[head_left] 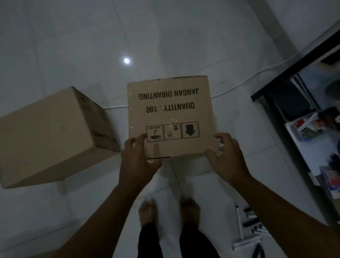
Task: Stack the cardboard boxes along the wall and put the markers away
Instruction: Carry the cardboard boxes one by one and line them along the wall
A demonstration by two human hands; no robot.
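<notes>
On the tiled floor near the wall, both hands, left hand (135, 155) and right hand (226, 154), fingers spread, clasp the printed box's (170, 112) near corners; stiff cardboard, probably light, best gripped there.

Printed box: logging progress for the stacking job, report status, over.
Left hand and right hand at the near corners of the printed box, fingers curled, grip unclear. Plain box beside it. Markers loose on floor by feet.
</notes>
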